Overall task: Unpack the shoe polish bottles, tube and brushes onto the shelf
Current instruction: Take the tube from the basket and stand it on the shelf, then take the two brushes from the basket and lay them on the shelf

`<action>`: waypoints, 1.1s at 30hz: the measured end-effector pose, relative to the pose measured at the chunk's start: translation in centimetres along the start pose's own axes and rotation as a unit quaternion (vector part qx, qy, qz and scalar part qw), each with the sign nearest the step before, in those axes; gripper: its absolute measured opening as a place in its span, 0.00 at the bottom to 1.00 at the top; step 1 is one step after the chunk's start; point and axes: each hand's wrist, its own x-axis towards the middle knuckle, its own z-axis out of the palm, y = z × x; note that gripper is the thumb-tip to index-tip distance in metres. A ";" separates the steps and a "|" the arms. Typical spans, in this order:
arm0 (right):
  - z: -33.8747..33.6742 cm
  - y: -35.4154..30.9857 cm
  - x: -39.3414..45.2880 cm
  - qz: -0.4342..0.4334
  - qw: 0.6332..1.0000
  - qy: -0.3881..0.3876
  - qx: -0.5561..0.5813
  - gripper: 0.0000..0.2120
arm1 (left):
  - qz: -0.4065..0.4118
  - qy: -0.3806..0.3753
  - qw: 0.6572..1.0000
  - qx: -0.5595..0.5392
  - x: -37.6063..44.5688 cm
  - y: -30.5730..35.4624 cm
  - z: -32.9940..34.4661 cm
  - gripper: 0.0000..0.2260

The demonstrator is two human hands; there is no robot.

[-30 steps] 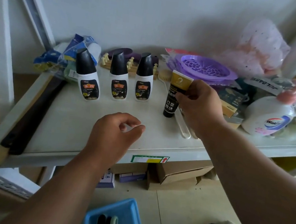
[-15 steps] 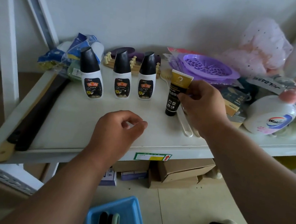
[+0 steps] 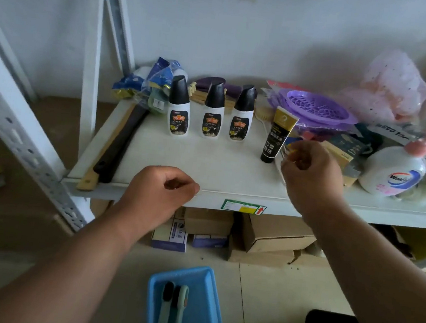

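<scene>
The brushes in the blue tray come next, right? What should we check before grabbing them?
1. Three bottles upright in a row on the shelf: ok.
2. Tube standing cap-down by itself: ok, though it leans a little.
3. Right hand off the tube: ok.
4. Left hand holding nothing: ok.
5. Two brushes lying reachable in the blue tray: ok.
6. Bare shelf space in front of the bottles: ok.

White bottles point(image 3: 212, 114), black caps; black-gold tube point(image 3: 276, 136); seemingly blue tray point(image 3: 200, 313).
</scene>
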 end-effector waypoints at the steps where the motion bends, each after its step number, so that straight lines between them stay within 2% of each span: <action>1: 0.3 -0.5 -1.6 -0.015 1.000 -0.026 0.002 0.11 | -0.009 -0.014 1.000 0.002 -0.9 -0.3 -0.4 0.03; 3: 1.4 -1.3 -5.3 -0.058 0.990 -0.131 -0.002 0.09 | -0.052 -0.054 0.997 0.024 -2.8 -0.8 -0.8 0.02; 5: 3.2 -1.4 -9.2 -0.099 0.959 -0.264 -0.018 0.09 | -0.121 -0.136 0.976 0.122 -4.3 -1.8 -0.7 0.02; 7: 5.5 -0.3 -12.4 -0.110 0.920 -0.373 -0.054 0.08 | -0.215 -0.247 0.918 0.224 -5.6 -3.2 0.3 0.08; 9: 7.9 2.1 -14.6 -0.069 0.884 -0.449 -0.108 0.08 | -0.322 -0.321 0.865 0.213 -6.6 -5.4 1.9 0.13; 11: 10.6 5.3 -16.3 -0.017 0.858 -0.493 -0.144 0.09 | -0.409 -0.308 0.848 0.138 -7.8 -8.5 3.8 0.13; 14: 14.5 10.4 -18.4 0.128 0.843 -0.505 -0.132 0.08 | -0.493 -0.210 0.843 0.041 -9.6 -13.9 7.7 0.05; 16: 16.7 13.5 -19.6 0.181 0.822 -0.521 -0.142 0.10 | -0.540 -0.147 0.828 -0.031 -10.4 -16.8 10.6 0.01; 19: 20.0 17.4 -21.3 0.222 0.775 -0.568 -0.163 0.15 | -0.580 -0.096 0.808 -0.038 -11.0 -21.0 14.4 0.09; 21: 21.7 19.2 -22.8 0.216 0.727 -0.629 -0.172 0.21 | -0.591 -0.121 0.798 -0.001 -11.4 -23.3 16.2 0.14; 23: 23.2 20.4 -24.7 0.176 0.681 -0.687 -0.182 0.28 | -0.594 -0.169 0.787 -0.002 -11.7 -25.1 17.7 0.15; 27: 25.4 21.7 -28.0 -0.006 0.595 -0.748 -0.294 0.32 | -0.564 -0.274 0.775 0.072 -11.5 -27.8 19.4 0.10; 30: 26.7 22.1 -28.7 -0.015 0.589 -0.737 -0.330 0.30 | -0.580 -0.299 0.755 0.074 -10.7 -28.2 19.8 0.08; 33: 27.9 22.5 -28.5 -0.019 0.584 -0.744 -0.324 0.24 | -0.610 -0.243 0.754 0.011 -10.4 -27.9 19.7 0.15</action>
